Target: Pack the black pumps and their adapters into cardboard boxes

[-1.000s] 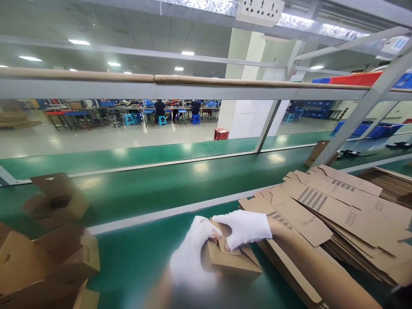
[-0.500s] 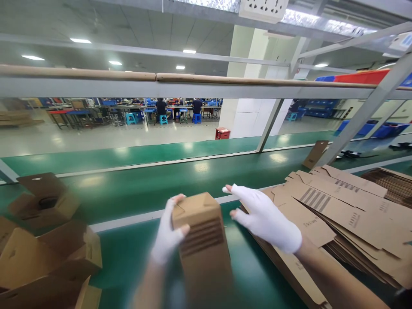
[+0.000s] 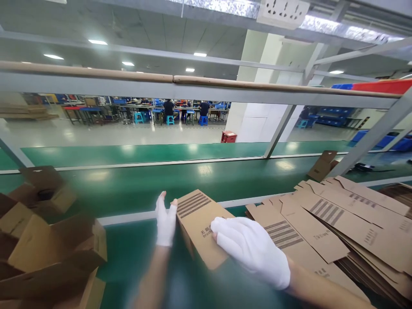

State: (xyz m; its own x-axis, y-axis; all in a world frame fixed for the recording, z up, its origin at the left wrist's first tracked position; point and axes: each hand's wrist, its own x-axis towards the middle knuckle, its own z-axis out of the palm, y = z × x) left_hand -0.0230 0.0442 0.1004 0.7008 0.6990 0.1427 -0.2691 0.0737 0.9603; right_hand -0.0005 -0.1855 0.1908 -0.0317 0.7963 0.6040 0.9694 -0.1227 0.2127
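We have the green surface (image 3: 128, 244) before us, with a spread pile of flat cardboard blanks (image 3: 318, 234) on our right and open cardboard boxes (image 3: 37, 246) on our left. Between them is the closed carton (image 3: 196, 223), tilted, its striped, printed face up. Our white-gloved right hand (image 3: 252, 249) lies across that face, fingers together, though we cannot tell how firm its grip is, while our left hand (image 3: 166, 221) has its grip wide open, thumb at the carton's far left corner.
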